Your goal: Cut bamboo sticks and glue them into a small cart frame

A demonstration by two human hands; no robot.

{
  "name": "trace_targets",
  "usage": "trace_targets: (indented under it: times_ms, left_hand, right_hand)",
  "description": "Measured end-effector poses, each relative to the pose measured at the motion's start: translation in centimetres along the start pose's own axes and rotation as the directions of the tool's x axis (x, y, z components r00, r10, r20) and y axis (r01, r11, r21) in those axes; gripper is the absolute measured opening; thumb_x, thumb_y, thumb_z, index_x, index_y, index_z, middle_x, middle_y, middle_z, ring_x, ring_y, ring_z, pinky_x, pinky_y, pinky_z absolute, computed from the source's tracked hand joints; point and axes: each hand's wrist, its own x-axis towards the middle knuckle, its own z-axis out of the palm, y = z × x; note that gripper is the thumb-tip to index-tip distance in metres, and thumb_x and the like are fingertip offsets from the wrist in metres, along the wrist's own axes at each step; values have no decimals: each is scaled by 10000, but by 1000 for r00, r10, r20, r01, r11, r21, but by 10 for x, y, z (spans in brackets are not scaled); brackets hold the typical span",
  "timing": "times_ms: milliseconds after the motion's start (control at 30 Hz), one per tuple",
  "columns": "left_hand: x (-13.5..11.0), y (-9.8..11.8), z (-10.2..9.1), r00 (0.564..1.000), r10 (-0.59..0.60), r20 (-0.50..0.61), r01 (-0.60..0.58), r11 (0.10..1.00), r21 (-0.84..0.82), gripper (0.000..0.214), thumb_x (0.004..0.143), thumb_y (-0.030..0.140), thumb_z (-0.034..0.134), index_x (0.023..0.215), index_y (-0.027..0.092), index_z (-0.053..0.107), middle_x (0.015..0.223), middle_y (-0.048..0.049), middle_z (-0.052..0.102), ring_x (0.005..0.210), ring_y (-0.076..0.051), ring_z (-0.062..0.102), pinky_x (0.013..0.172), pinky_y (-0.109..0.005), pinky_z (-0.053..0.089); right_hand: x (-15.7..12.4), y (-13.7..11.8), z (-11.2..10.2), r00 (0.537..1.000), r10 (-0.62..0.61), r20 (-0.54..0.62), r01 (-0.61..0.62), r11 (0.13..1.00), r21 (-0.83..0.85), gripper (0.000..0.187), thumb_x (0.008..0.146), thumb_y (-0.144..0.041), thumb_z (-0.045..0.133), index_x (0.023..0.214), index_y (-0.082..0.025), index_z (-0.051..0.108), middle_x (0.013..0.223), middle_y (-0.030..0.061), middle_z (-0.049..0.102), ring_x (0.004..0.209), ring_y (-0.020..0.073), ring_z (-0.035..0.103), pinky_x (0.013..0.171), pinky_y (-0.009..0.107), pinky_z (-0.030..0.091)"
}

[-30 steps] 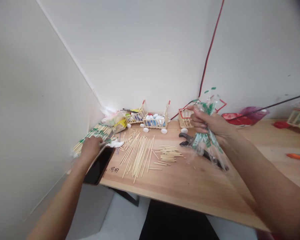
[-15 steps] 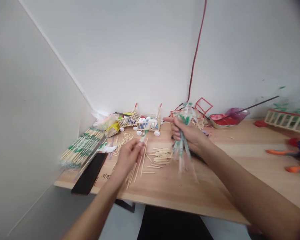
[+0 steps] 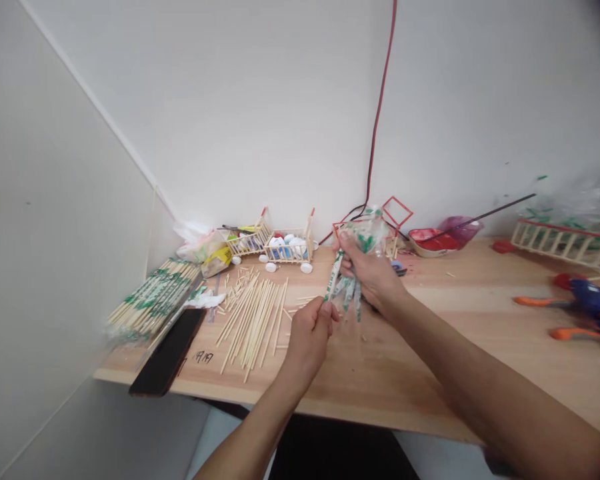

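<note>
My left hand is closed on the lower end of a clear chopstick wrapper with green print. The wrapper slants up to my right hand, whose thumb and fingers pinch near its top. My right hand also grips a bunch of crumpled clear wrappers, which hangs below it and sticks out above. To the left of my hands, bare wooden sticks lie fanned on the table. Short cut sticks, partly hidden by my left hand, lie behind it.
Wrapped chopsticks lie at the left by a black strip. Small stick carts with white wheels stand at the back. A red-stained dish, a blue glue gun, orange handles and a stick crate are right.
My left hand has moved right, away from the long sticks, to beside my right hand. The wrapper is now stretched between both hands. The fanned sticks show more fully, and the view has shifted slightly.
</note>
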Motion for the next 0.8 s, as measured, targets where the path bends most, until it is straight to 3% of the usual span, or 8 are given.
trace_targets:
  times_ms: [200,300,367,467,567,633,733,800]
  left_hand:
    - [13,3,-1,999,-39,-35,34,991,-129,354,897,468,403,688,196,492,454,71,337,396,-85,297,454,-225,260]
    - [20,9,-20,995,-29,94,41,990,-134,357,870,489,456,714,178,535,487,47,428,434,-94,392,465,-222,317]
    - [26,15,-40,998,14,61,-8,995,-99,336,798,482,587,743,151,589,633,-1,545,571,-106,504,537,-220,388]
    - [38,23,-67,994,-43,-105,17,972,-233,393,740,514,655,876,146,638,697,4,540,569,-78,476,508,-187,355]
    - [47,28,-77,998,-64,-25,50,929,-366,395,690,507,716,709,129,602,586,35,457,484,-42,378,449,-165,261]
    - [50,30,-79,998,-56,-21,42,906,-422,366,668,445,751,655,125,574,547,43,434,458,-32,348,431,-160,227]
    - [53,34,-98,978,-52,-201,-56,867,-495,232,686,322,723,726,128,602,527,56,409,441,-33,346,415,-151,227]
    - [55,36,-128,924,-49,-379,-162,847,-505,137,708,244,659,705,141,569,515,65,381,429,-37,344,403,-148,237]
  right_hand:
    - [-20,12,21,983,118,144,-112,992,-54,439,741,-612,657,705,-187,551,517,-71,297,446,63,259,397,202,185]
    - [-22,11,19,970,149,193,-127,984,-121,444,765,-620,621,708,-183,563,536,-59,347,454,64,280,406,205,202]
    - [-21,8,16,951,167,258,-124,976,-177,443,773,-610,616,695,-177,564,586,-38,421,482,63,305,420,201,219]
    - [-24,2,15,857,260,446,-126,943,-308,446,800,-598,583,691,-166,573,672,0,541,496,62,342,429,199,239]
    - [-31,-7,20,714,396,578,-121,882,-455,468,812,-607,551,678,-161,583,631,9,564,473,69,356,425,204,259]
    - [-34,-13,24,674,423,605,-100,865,-493,476,817,-614,536,668,-163,577,595,-2,541,461,70,348,423,204,267]
    - [-36,-21,24,649,393,651,-28,868,-496,482,839,-607,506,652,-167,565,581,-8,521,462,72,364,428,201,283]
    - [-34,-23,20,595,408,692,16,855,-518,481,851,-590,500,641,-163,570,576,-4,533,461,74,384,434,201,295]
